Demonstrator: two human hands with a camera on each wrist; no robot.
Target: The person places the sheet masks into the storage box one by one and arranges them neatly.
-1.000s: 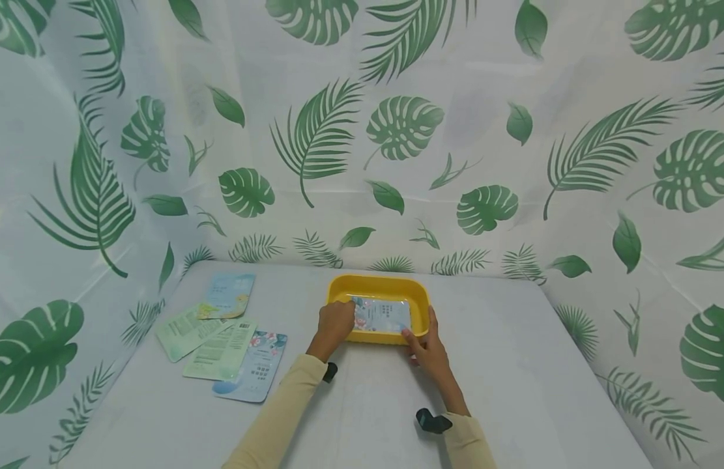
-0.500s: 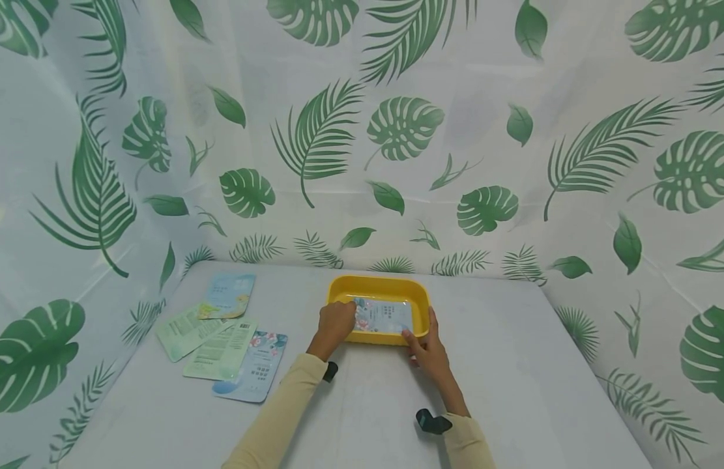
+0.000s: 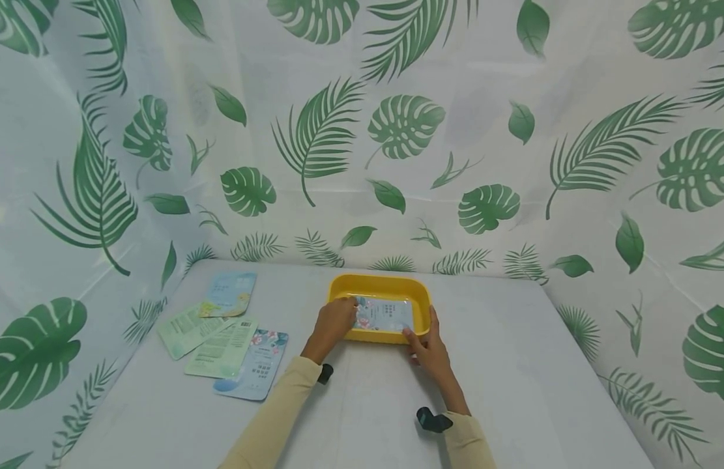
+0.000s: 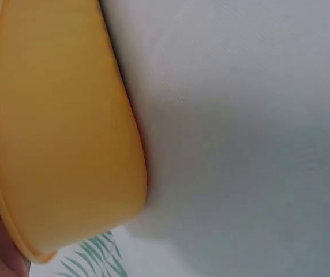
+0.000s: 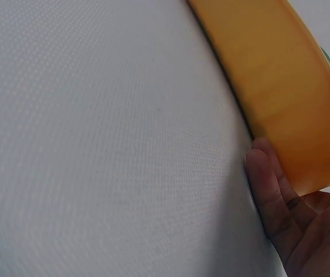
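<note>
A yellow plastic tray (image 3: 378,281) stands at the far middle of the white table. Inside it lies a pale blue sheet-mask packet (image 3: 385,314) with a floral print. My left hand (image 3: 335,320) reaches over the tray's left end, knuckles bent, at the packet's left edge. Its fingertips are hidden, so I cannot tell whether they pinch the packet. At the front right corner my right hand (image 3: 430,352) holds the tray, thumb at the rim and fingers along the outer wall. The right wrist view shows fingertips (image 5: 262,164) low against that wall.
To the left lie overlapping sheet-mask packets: a blue-yellow one (image 3: 229,293), two green ones, the nearer (image 3: 222,348) atop a blue floral one (image 3: 259,365). Leaf-printed sheeting (image 3: 397,215) rises behind the table (image 3: 514,365) and at both sides.
The packet in the tray has shifted slightly to the right. My left wrist has moved a little left, while the right hand and the tray have kept their place.
</note>
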